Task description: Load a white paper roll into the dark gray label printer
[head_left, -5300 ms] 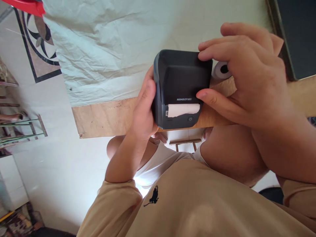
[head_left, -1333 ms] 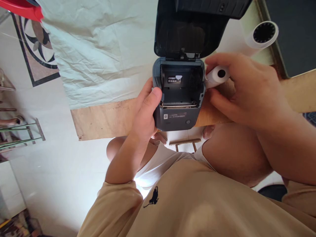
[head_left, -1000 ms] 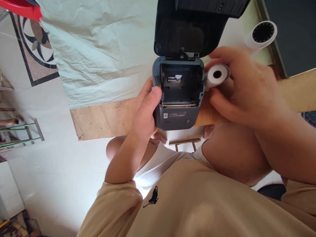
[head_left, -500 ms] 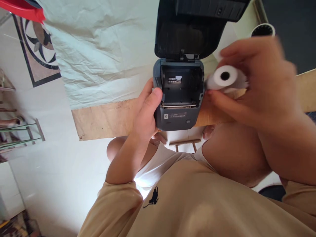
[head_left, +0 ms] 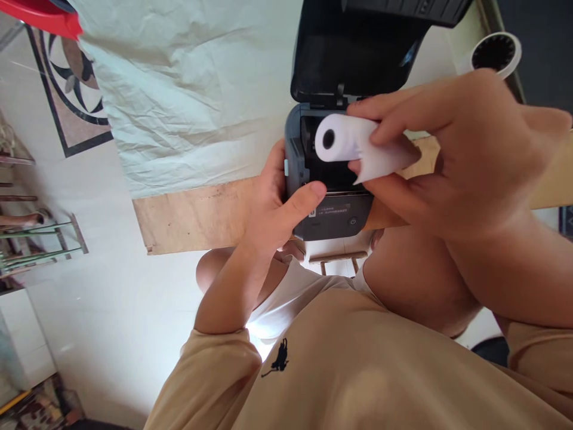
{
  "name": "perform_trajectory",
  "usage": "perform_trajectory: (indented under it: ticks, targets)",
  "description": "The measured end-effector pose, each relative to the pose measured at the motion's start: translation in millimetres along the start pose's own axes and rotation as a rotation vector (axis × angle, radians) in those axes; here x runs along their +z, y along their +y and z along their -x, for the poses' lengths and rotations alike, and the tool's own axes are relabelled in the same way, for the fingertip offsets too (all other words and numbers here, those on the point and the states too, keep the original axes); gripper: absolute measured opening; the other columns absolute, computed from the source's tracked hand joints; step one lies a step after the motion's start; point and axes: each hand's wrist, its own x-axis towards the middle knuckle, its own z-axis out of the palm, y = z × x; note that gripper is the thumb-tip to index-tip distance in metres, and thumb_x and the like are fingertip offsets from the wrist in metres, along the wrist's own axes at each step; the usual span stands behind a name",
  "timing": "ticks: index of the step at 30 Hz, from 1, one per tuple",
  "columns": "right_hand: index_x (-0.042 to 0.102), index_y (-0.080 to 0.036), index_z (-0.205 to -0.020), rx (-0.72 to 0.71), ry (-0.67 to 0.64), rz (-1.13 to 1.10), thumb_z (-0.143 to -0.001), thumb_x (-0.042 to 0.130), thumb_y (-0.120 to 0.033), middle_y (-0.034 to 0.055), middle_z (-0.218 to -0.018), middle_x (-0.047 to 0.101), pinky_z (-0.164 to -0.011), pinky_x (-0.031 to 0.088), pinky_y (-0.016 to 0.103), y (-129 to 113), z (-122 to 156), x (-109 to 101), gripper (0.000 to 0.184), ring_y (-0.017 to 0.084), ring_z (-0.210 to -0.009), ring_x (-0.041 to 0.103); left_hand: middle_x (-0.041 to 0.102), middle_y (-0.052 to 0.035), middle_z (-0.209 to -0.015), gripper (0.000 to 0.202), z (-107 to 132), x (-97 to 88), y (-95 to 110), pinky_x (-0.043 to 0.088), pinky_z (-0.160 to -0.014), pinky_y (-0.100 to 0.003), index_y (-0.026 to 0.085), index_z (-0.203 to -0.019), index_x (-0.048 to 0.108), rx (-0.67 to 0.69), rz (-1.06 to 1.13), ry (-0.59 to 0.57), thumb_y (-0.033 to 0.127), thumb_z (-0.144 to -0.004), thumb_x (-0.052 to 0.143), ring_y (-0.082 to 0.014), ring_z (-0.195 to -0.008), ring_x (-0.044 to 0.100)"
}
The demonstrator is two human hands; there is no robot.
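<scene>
Over on the left, the left hand (head_left: 280,209) wraps the side of the small dark label printer (head_left: 333,203), fingers curled behind its body and the thumb laid across the front lip, pinning it at the edge of the wooden table (head_left: 192,215). The printer's lid (head_left: 353,54) stands flipped up and the roll bay below it is open. Moving right, the white paper roll (head_left: 342,140) hangs just above that bay, its hollow core facing left, a loose tail of paper drooping toward the palm. The right hand (head_left: 452,155) pinches it, forefinger along the top and thumb beneath, the other fingers folded loosely. By the look of it, this is the loading step: the roll wants lowering squarely into the bay with the tail toward the front slot. Half a second ago the roll sat beside the printer's right wall; now it is over the opening, and the left thumb has slid onto the front. A second roll (head_left: 495,54) rests far right.
</scene>
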Motion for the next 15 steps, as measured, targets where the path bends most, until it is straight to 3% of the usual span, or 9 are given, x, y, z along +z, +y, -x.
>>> perform_trajectory:
  ticks: [3, 5, 7, 10, 13, 15]
  targets:
    - [0.051, -0.02, -0.09, -0.138, 0.03, 0.081, -0.072, 0.047, -0.024, -0.0192, -0.111, 0.043, -0.087, 0.044, 0.024, 7, -1, 7, 0.019, 0.002, -0.103, 0.049, 0.061, -0.0033, -0.083, 0.041, 2, 6.2, 2, 0.046, -0.048, -0.02, 0.02, -0.1, 0.051, 0.007, -0.034, 0.11, 0.049, -0.071, 0.055, -0.0107, -0.063, 0.06]
    - [0.055, -0.022, -0.087, -0.207, 0.006, 0.078, -0.07, 0.049, -0.026, -0.0202, -0.113, 0.04, -0.09, 0.044, 0.026, 11, -2, 8, 0.018, 0.003, -0.104, 0.047, 0.059, -0.0039, -0.081, 0.042, 1, 6.2, 0, 0.045, -0.047, -0.021, 0.021, -0.101, 0.05, -0.009, -0.052, 0.088, 0.052, -0.072, 0.052, -0.0113, -0.061, 0.058]
    - [0.057, -0.024, -0.085, -0.263, 0.006, 0.063, -0.069, 0.051, -0.028, -0.0188, -0.112, 0.042, -0.089, 0.043, 0.025, 15, -1, 8, 0.017, 0.001, -0.101, 0.046, 0.058, -0.0053, -0.084, 0.047, -2, 2.2, -5, 0.05, -0.056, -0.026, 0.022, -0.105, 0.048, 0.024, -0.036, 0.02, 0.056, -0.071, 0.048, -0.0147, -0.069, 0.06]
    - [0.059, -0.026, -0.083, -0.34, -0.014, 0.032, -0.069, 0.054, -0.034, -0.0159, -0.107, 0.046, -0.087, 0.042, 0.024, 16, -1, 6, 0.017, 0.0, -0.099, 0.046, 0.053, -0.0069, -0.103, 0.061, -9, -7.1, -13, 0.052, -0.078, -0.038, 0.028, -0.118, 0.036, 0.168, 0.015, -0.077, 0.057, -0.067, 0.052, -0.0224, -0.095, 0.059]
    - [0.059, -0.029, -0.085, -0.399, -0.063, -0.026, -0.07, 0.052, -0.05, -0.0142, -0.105, 0.048, -0.088, 0.043, 0.028, 15, -2, 3, 0.027, 0.005, -0.103, 0.045, 0.045, -0.0069, -0.119, 0.076, -13, -15.3, -19, 0.044, -0.096, -0.045, 0.031, -0.125, 0.029, 0.232, -0.016, -0.164, 0.038, -0.059, 0.066, -0.0273, -0.116, 0.048]
    - [0.058, -0.029, -0.087, -0.286, -0.089, -0.146, -0.071, 0.048, -0.055, -0.0133, -0.107, 0.046, -0.094, 0.042, 0.03, 15, -2, -1, 0.032, 0.004, -0.105, 0.044, 0.046, -0.0076, -0.12, 0.081, -15, -18.9, -20, 0.043, -0.098, -0.044, 0.029, -0.125, 0.03, 0.231, -0.05, -0.172, 0.029, -0.054, 0.069, -0.0285, -0.119, 0.046]
